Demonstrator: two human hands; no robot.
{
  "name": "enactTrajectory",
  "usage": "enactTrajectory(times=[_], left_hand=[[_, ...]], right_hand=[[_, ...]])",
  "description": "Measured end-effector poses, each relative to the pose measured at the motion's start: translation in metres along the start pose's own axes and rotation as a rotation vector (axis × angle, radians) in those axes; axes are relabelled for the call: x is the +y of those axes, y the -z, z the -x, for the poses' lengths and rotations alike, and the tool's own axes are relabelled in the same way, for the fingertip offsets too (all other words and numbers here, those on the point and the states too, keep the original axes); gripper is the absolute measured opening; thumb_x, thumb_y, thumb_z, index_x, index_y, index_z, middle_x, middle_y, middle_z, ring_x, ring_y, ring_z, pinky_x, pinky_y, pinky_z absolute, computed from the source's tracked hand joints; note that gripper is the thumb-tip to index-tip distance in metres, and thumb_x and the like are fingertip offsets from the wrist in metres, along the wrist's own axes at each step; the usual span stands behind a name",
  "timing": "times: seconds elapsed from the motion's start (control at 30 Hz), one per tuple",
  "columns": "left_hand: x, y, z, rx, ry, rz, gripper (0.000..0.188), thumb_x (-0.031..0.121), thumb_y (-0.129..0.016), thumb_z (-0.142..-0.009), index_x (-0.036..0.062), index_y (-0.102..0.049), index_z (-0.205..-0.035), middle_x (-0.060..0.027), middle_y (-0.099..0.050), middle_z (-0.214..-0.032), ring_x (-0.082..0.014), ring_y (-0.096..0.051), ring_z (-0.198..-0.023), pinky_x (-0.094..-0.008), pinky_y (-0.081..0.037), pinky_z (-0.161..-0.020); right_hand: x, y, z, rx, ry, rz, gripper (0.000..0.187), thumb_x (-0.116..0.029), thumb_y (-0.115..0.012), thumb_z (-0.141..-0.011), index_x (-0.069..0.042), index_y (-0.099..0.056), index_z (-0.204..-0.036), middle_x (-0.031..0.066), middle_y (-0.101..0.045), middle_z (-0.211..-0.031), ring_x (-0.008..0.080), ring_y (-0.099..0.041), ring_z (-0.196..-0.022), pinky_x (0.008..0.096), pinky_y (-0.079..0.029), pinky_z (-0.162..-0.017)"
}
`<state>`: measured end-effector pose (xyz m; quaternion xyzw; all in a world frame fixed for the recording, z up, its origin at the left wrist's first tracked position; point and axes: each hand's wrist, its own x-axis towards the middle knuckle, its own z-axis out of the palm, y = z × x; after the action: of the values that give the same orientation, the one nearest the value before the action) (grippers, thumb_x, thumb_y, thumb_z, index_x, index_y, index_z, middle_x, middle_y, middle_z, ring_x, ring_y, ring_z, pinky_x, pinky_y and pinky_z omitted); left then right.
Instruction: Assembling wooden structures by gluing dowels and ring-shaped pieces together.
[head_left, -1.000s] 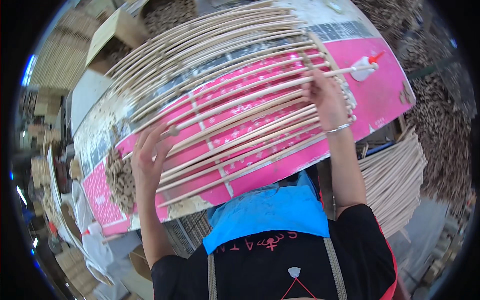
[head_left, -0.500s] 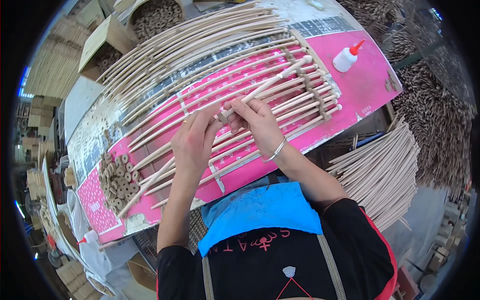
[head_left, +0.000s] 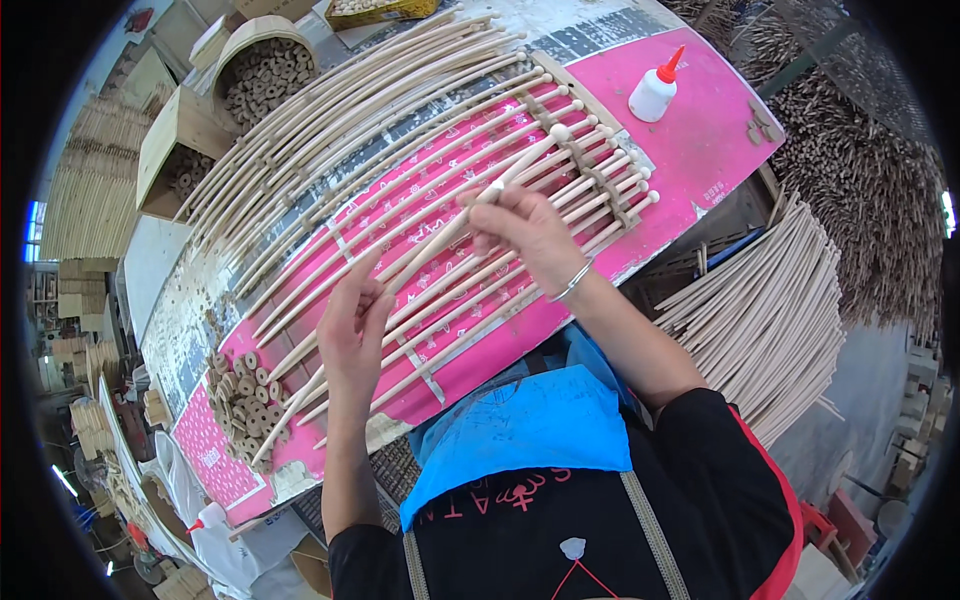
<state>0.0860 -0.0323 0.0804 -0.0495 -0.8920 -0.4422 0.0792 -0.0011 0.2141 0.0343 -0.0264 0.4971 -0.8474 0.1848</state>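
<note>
A long, thin wooden stick (head_left: 428, 250) with a round ball end slants across my hands, its ball toward the upper right. My right hand (head_left: 520, 228) is closed round its upper part, thumb and fingers pinched together. A small pale spot shows on the stick at those fingertips; whether a ring is there I cannot tell. Lower down, my left hand (head_left: 352, 325) has its fingers curled loosely about the same stick. Below lie several similar ball-ended sticks (head_left: 480, 290) in a row, with brown rings (head_left: 590, 172) near their ball ends.
A heap of loose brown rings (head_left: 240, 405) lies at the table's left. Wooden containers (head_left: 160, 150) of rings stand at the back left. A white glue bottle (head_left: 652, 97) with a red tip stands on the pink tabletop (head_left: 700, 150). A stick bundle (head_left: 765, 325) is at right.
My left hand has slid down the stick, away from my right hand; the two were close together before. My right hand stays on the stick. The whole view has shifted slightly.
</note>
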Motion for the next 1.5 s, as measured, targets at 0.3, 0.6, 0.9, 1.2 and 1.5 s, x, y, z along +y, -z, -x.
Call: enactTrajectory(times=[0.3,0.6,0.9,1.2,1.5], left_hand=[[0.004,0.003,-0.003,-0.001,-0.055,-0.085,0.023,-0.002,-0.070,-0.094,-0.0004,-0.075,-0.117,-0.0078,-0.062,-0.092,-0.0167,-0.060,-0.082,-0.0298,-0.048,-0.070],[-0.002,0.000,-0.012,-0.008,-0.104,-0.090,0.021,-0.002,-0.071,-0.093,-0.0010,-0.075,-0.114,-0.0080,-0.063,-0.094,-0.0168,-0.060,-0.083,-0.0303,-0.048,-0.069],[-0.006,-0.007,-0.026,-0.030,-0.111,-0.081,0.023,-0.004,-0.072,-0.092,-0.0002,-0.076,-0.115,-0.0097,-0.065,-0.097,-0.0189,-0.063,-0.086,-0.0305,-0.050,-0.071],[-0.007,-0.019,-0.047,-0.087,-0.069,-0.071,0.024,-0.003,-0.072,-0.091,-0.0010,-0.076,-0.114,-0.0098,-0.065,-0.097,-0.0207,-0.063,-0.088,-0.0307,-0.050,-0.074],[-0.025,-0.055,-0.103,-0.086,-0.155,-0.138,0.020,-0.001,-0.071,-0.094,0.0011,-0.076,-0.113,-0.0094,-0.065,-0.093,-0.0214,-0.063,-0.084,-0.0331,-0.050,-0.074]], right_hand=[[-0.022,0.020,-0.001,-0.009,0.040,0.084,0.031,-0.025,-0.074,-0.100,-0.004,-0.068,-0.123,0.0010,-0.070,-0.089,0.0082,-0.067,-0.076,0.0241,-0.057,-0.069],[-0.025,0.033,0.001,0.122,-0.034,0.169,0.024,-0.024,-0.073,-0.100,-0.006,-0.069,-0.117,0.0003,-0.068,-0.087,0.0059,-0.066,-0.075,0.0217,-0.057,-0.065],[-0.023,0.050,-0.003,0.126,0.013,0.181,0.029,-0.029,-0.075,-0.099,-0.003,-0.070,-0.111,-0.0006,-0.067,-0.081,0.0046,-0.064,-0.066,0.0189,-0.052,-0.056],[-0.035,0.063,-0.006,0.178,0.000,0.250,0.030,-0.031,-0.077,-0.098,-0.001,-0.071,-0.104,0.0000,-0.068,-0.078,0.0047,-0.062,-0.063,0.0190,-0.048,-0.053],[-0.052,0.092,-0.013,0.479,0.183,0.513,0.024,-0.025,-0.070,-0.103,-0.002,-0.071,-0.105,-0.0018,-0.064,-0.077,0.0038,-0.058,-0.066,0.0201,-0.047,-0.059]])
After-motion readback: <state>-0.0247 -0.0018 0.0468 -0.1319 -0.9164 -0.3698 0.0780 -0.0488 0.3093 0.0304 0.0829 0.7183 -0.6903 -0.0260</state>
